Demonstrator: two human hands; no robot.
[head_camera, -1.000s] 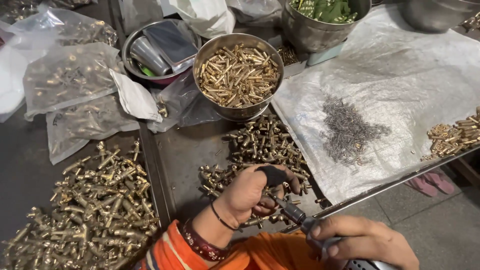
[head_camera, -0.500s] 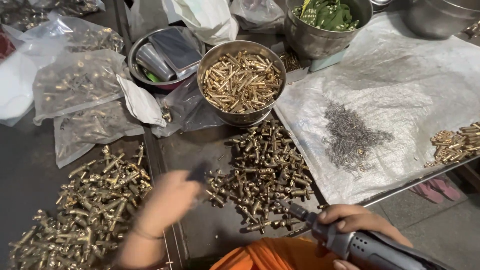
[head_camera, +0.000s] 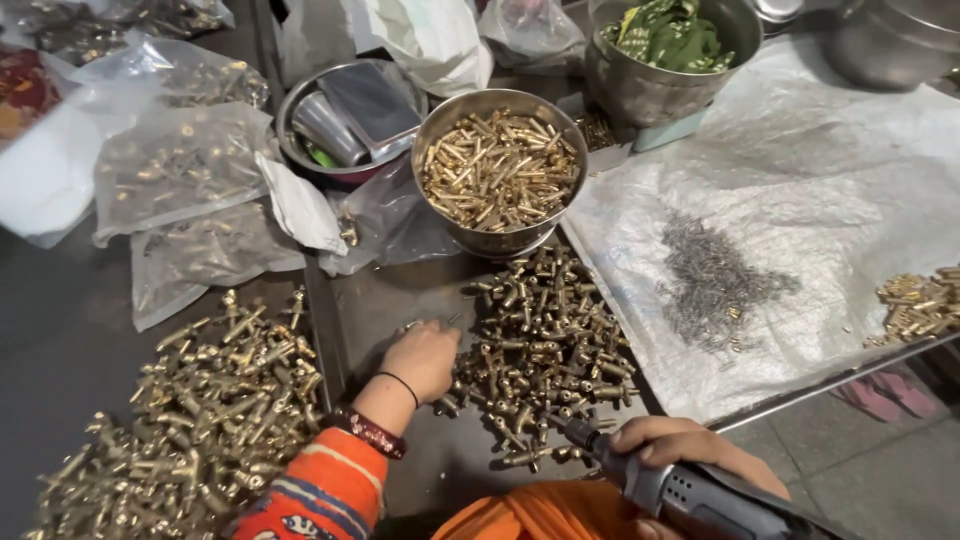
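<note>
Left hand (head_camera: 422, 360) curled, knuckles up, touching the left edge of a brass fittings pile (head_camera: 545, 345) mid-worktable; grasp hidden, cannot tell. Right hand (head_camera: 690, 450) clenched around a grey rotary tool (head_camera: 680, 490) at the near edge.

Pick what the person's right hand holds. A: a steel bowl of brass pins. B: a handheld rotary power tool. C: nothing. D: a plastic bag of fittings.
B: the right hand grips a grey handheld rotary power tool at the lower edge, its tip toward the pile of brass fittings, while the left hand rests at that pile's edge.
</note>
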